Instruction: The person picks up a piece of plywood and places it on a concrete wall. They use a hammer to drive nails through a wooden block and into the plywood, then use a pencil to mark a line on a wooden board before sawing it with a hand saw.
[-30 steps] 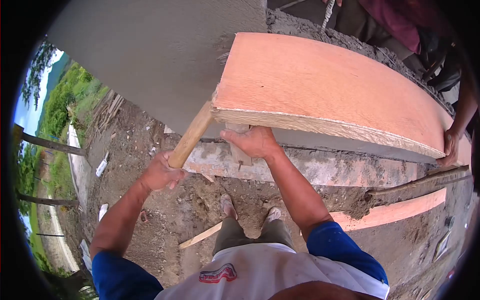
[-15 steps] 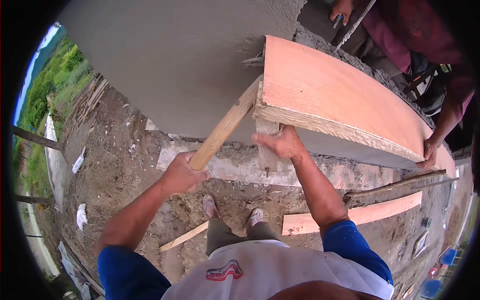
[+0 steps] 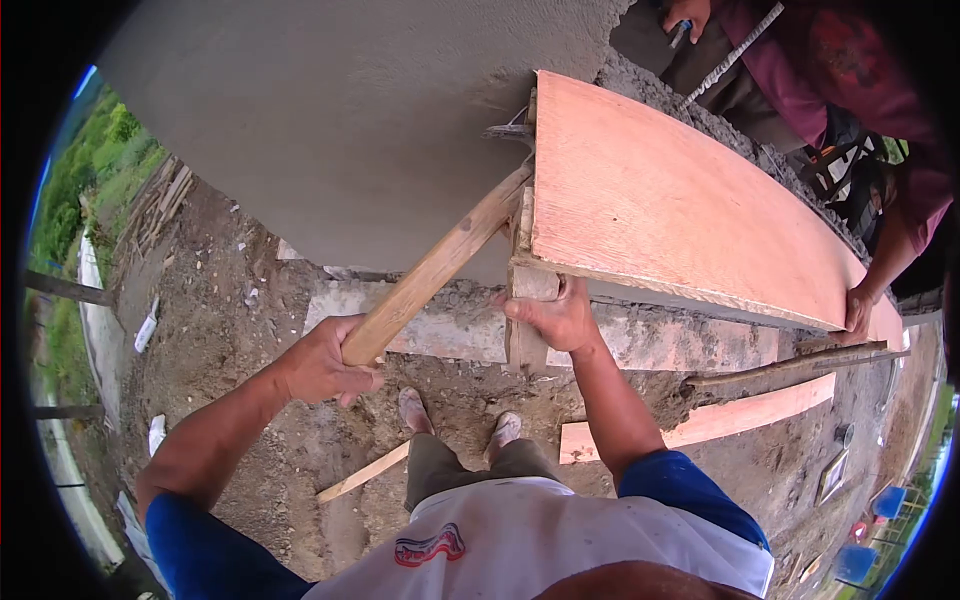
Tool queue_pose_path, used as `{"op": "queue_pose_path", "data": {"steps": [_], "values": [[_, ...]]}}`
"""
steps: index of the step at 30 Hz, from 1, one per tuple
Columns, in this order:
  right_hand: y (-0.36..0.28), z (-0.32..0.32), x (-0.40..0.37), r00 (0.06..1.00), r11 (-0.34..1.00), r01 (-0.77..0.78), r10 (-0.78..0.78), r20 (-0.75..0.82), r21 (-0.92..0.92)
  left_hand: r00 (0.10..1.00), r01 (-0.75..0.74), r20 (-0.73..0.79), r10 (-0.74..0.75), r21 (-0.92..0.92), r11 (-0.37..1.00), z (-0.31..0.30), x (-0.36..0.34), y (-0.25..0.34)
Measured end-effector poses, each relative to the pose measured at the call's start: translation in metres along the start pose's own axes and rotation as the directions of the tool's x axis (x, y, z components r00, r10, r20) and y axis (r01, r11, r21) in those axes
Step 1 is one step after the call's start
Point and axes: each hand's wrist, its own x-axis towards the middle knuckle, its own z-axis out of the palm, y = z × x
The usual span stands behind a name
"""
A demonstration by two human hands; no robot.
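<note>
My left hand [image 3: 330, 360] is closed around the wooden handle of a claw hammer [image 3: 440, 262]. The hammer's forked metal head is up by the left edge of a plywood panel [image 3: 670, 190], partly hidden behind it. My right hand [image 3: 555, 312] is closed around a short wooden block [image 3: 527, 340] under the panel's near left corner, thumb pointing left. The panel lies tilted along a wet grey concrete edge. At its right end, a co-worker's hand [image 3: 858, 308] holds it.
Smooth grey mortar [image 3: 330, 120] covers the surface at upper left. The co-worker's other hand [image 3: 687, 14] is near a ribbed steel bar [image 3: 735, 55]. A plywood strip [image 3: 740, 415], a wooden pole [image 3: 780, 365] and a thin stick [image 3: 365, 470] are lower, over the dirt ground.
My left hand and the hammer handle have shifted left and slightly down. The hammer head has come down a little with it. My right hand stays at the block, which now shows lower.
</note>
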Motion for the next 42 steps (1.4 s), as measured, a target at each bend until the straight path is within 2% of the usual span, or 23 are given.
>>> {"op": "queue_pose_path", "data": {"steps": [1, 3, 5, 8, 10, 13, 15, 16, 19, 22, 26, 28, 30, 31, 32, 34, 35, 36, 38, 39, 40, 41, 42], "values": [[-0.007, -0.01, -0.007, 0.998, 0.995, -0.069, 0.069, -0.006, -0.068, 1.0, 0.03, 0.005, -0.03, -0.003, 1.0, 0.0, 0.002, 0.0], [0.023, -0.049, -0.017, 0.982, 0.886, 0.165, -0.189, -0.014, -0.434, 0.998, 0.04, 0.038, -0.04, 0.01, 0.999, -0.003, 0.005, 0.0], [0.029, -0.082, -0.03, 0.979, 0.729, -0.05, -0.098, -0.176, -0.683, 0.997, 0.034, 0.065, -0.033, -0.008, 0.999, -0.005, 0.007, -0.001], [0.026, -0.125, -0.021, 0.897, 0.784, 0.062, -0.316, -0.311, -0.617, 0.996, -0.002, 0.088, 0.009, -0.074, 0.997, 0.001, 0.005, -0.001], [0.027, -0.153, 0.004, 0.855, 0.725, 0.038, -0.38, -0.354, -0.688, 0.994, -0.041, 0.096, 0.051, -0.11, 0.993, 0.003, 0.004, -0.005], [0.038, -0.191, 0.028, 0.85, 0.599, -0.077, -0.379, -0.366, -0.797, 1.0, -0.03, -0.01, 0.03, -0.054, 0.998, 0.012, 0.005, -0.007], [0.042, -0.208, 0.028, 0.853, 0.548, -0.129, -0.363, -0.374, -0.827, 0.996, -0.071, -0.051, 0.072, 0.019, 0.997, 0.013, 0.01, -0.017], [0.042, -0.213, 0.025, 0.855, 0.53, -0.149, -0.355, -0.378, -0.835, 0.994, -0.082, -0.068, 0.086, 0.055, 0.995, 0.016, 0.012, -0.023], [0.044, -0.222, 0.016, 0.864, 0.499, -0.172, -0.338, -0.374, -0.849, 0.988, -0.12, -0.101, 0.118, -0.01, 0.993, 0.032, 0.021, -0.026], [0.043, -0.224, 0.0, 0.87, 0.488, -0.185, -0.322, -0.373, -0.853, 0.98, -0.145, -0.136, 0.148, 0.037, 0.989, 0.041, 0.027, -0.03], [0.039, -0.228, -0.015, 0.88, 0.478, -0.193, -0.301, -0.366, -0.857, 0.993, 0.0, -0.118, -0.029, -0.242, 0.97, 0.062, 0.043, -0.036], [0.035, -0.233, -0.018, 0.883, 0.474, -0.196, -0.295, -0.365, -0.859, 0.988, 0.0, -0.151, -0.032, -0.207, 0.978, 0.09, 0.06, -0.057], [0.033, -0.236, -0.021, 0.89, 0.463, -0.196, -0.286, -0.355, -0.864, 0.992, 0.074, -0.071, -0.108, -0.379, 0.923, 0.147, 0.078, -0.043], [0.031, -0.239, -0.022, 0.893, 0.458, -0.193, -0.285, -0.349, -0.868, 0.983, 0.186, 0.068, -0.173, -0.339, 0.922, 0.173, 0.098, -0.032], [0.03, -0.239, -0.027, 0.895, 0.444, -0.192, -0.286, -0.342, -0.875, 0.999, 0.002, 0.038, 0.013, -0.36, 0.933, 0.218, 0.133, -0.052], [0.032, -0.239, -0.032, 0.902, 0.424, -0.184, -0.286, -0.324, -0.887, 0.973, -0.213, -0.06, 0.224, -0.617, 0.758, 0.254, 0.185, -0.022], [0.033, -0.236, -0.035, 0.906, 0.413, -0.176, -0.287, -0.312, -0.893, 0.958, -0.274, -0.113, 0.263, -0.625, 0.731, 0.26, 0.202, -0.031], [0.032, -0.238, -0.035, 0.909, 0.406, -0.175, -0.282, -0.305, -0.897, 0.946, -0.317, -0.158, 0.282, -0.632, 0.707, 0.267, 0.213, -0.042], [0.034, -0.241, -0.036, 0.914, 0.397, -0.174, -0.276, -0.298, -0.901, 0.944, -0.329, -0.167, 0.285, -0.423, 0.844, 0.25, 0.22, -0.059], [0.032, -0.247, -0.032, 0.913, 0.382, -0.176, -0.282, -0.296, -0.907, 0.937, -0.347, -0.205, 0.284, -0.444, 0.826, 0.241, 0.217, -0.065], [0.033, -0.25, -0.033, 0.912, 0.374, -0.177, -0.285, -0.294, -0.911, 0.881, -0.44, -0.325, 0.344, -0.298, 0.847, 0.234, 0.205, -0.067], [0.032, -0.258, -0.029, 0.914, 0.357, -0.182, -0.282, -0.291, -0.916, 0.948, -0.313, -0.207, 0.243, -0.445, 0.839, 0.224, 0.195, -0.074], [0.032, -0.264, -0.023, 0.917, 0.344, -0.183, -0.279, -0.286, -0.921, 0.951, -0.285, -0.222, 0.215, -0.36, 0.888, 0.217, 0.183, -0.091]]}}
